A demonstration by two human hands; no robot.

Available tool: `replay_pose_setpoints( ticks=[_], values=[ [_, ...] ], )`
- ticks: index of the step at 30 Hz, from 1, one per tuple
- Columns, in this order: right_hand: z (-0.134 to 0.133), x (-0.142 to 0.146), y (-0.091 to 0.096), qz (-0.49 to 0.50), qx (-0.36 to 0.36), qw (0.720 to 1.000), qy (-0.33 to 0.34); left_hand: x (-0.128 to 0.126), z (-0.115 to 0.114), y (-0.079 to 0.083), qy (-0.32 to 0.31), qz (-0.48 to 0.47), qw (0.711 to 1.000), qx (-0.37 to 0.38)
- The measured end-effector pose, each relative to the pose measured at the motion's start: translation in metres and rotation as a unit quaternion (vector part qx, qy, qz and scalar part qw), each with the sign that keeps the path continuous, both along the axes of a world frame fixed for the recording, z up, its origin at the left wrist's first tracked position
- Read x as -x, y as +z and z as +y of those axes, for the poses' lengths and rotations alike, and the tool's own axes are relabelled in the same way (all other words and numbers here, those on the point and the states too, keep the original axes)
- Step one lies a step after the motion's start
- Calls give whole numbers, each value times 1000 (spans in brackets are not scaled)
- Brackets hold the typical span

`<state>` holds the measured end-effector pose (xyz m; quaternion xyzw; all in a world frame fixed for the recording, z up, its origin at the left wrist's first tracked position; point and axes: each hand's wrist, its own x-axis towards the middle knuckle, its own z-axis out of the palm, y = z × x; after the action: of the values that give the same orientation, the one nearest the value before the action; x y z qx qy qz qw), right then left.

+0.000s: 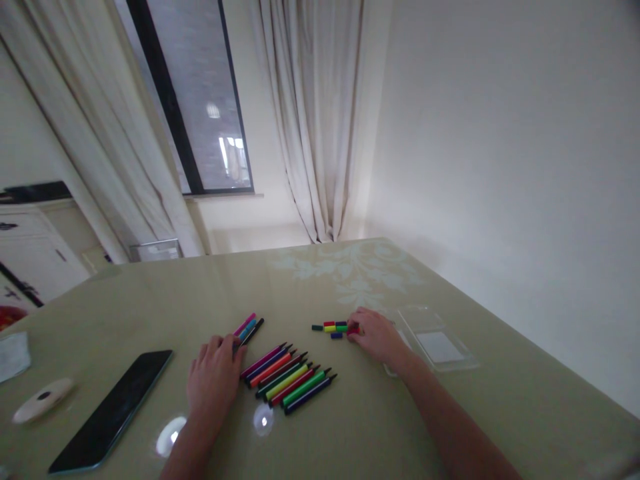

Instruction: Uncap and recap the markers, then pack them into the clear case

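Note:
My left hand (216,377) rests on the table with its fingers bent and closed around the near ends of several capped markers. Among these are a pink marker (245,324), a blue marker (247,331) and a black marker (253,331). To its right, several uncapped markers (285,382) lie in a slanted row, tips pointing away to the right. Farther right my right hand (377,338) pinches a red marker cap (353,329) at the edge of a small cluster of coloured caps (330,328).
A clear plastic case (467,363) lies open beyond my right hand. On the left are a black phone (113,410), a white oval object (44,400) and a folded pale cloth or tissue (14,356). The table (200,287) meets a wall on the right.

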<state>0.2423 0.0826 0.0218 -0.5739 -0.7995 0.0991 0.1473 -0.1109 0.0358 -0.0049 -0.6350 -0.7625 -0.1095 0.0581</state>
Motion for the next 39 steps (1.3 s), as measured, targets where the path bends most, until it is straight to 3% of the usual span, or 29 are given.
replay_pose_setpoints(
  ticks=[5,9,13,21,27,30,34,36,39],
  values=[
    [-2,2,6,6,-3,1000,-7,-4,4,-2,-37,-47,997,-52],
    [-11,17,11,108,-40,993,33,-31,1,1,-164,-174,965,-112],
    [-24,39,12,160,-48,976,139,-60,-10,4,-241,-233,938,-83],
    [-30,53,5,151,-39,969,190,-71,-20,7,-282,-255,924,-35],
    [-24,47,8,155,-50,966,203,-78,-21,11,-268,-228,936,9],
    [-13,23,11,181,-78,968,156,-61,-16,12,-222,-222,949,9],
    [2,-12,16,212,-110,971,25,-27,-2,6,-144,-252,956,-47],
    [4,-17,17,191,-91,977,15,-16,4,1,-141,-219,964,-60],
    [1,-10,16,125,-36,990,53,-11,8,-6,-157,-174,972,-34]
  ],
)
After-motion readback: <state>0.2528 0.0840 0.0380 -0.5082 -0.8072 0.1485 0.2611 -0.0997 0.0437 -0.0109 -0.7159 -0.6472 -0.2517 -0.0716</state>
